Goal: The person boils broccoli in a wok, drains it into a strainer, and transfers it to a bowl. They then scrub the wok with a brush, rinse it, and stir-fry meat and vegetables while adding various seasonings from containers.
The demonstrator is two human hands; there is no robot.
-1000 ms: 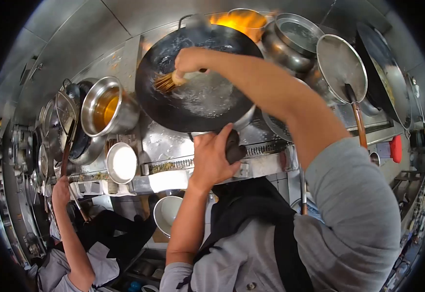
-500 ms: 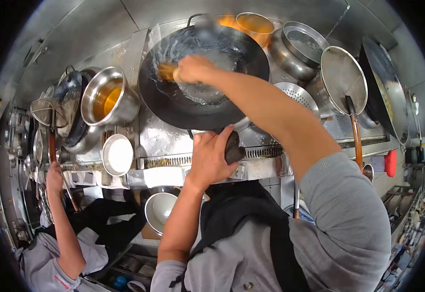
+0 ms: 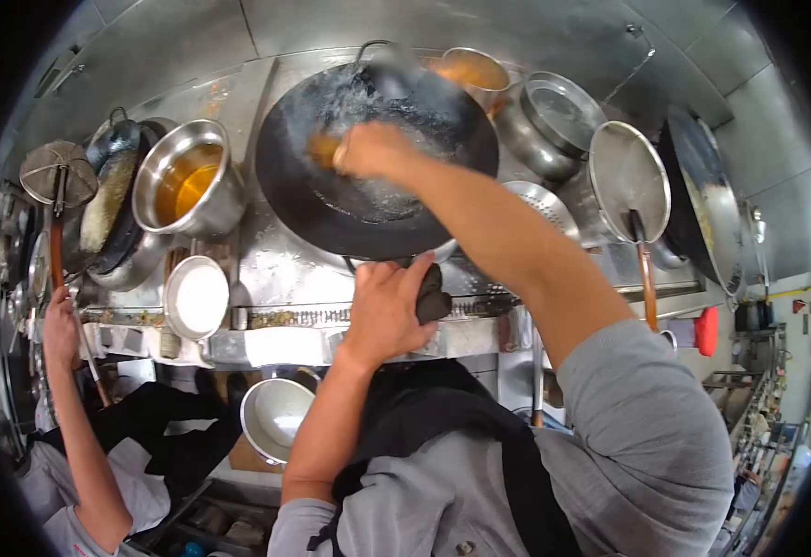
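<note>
A large black wok (image 3: 294, 200) sits on the stove in front of me, wet inside, with splashing water. My right hand (image 3: 373, 151) is closed around a bamboo wok brush (image 3: 324, 148), its motion-blurred bristles over the wok's left inner wall. At the near rim, my left hand (image 3: 389, 302) grips a dark folded cloth (image 3: 433, 295) beside the wok's near handle (image 3: 351, 264). The cloth is partly hidden under my fingers and palm.
Left of the wok are a pot of yellow liquid (image 3: 189, 190) and a white bowl (image 3: 196, 297). Metal pots (image 3: 563, 111), a perforated ladle (image 3: 544, 206) and a strainer (image 3: 628, 172) crowd the right. A co-worker's hand (image 3: 60, 325) holds another strainer (image 3: 59, 174) at far left.
My view has turned right, so the scene sits further left. The brush has moved slightly inward along the wok's left side. My left hand stays by the near handle.
</note>
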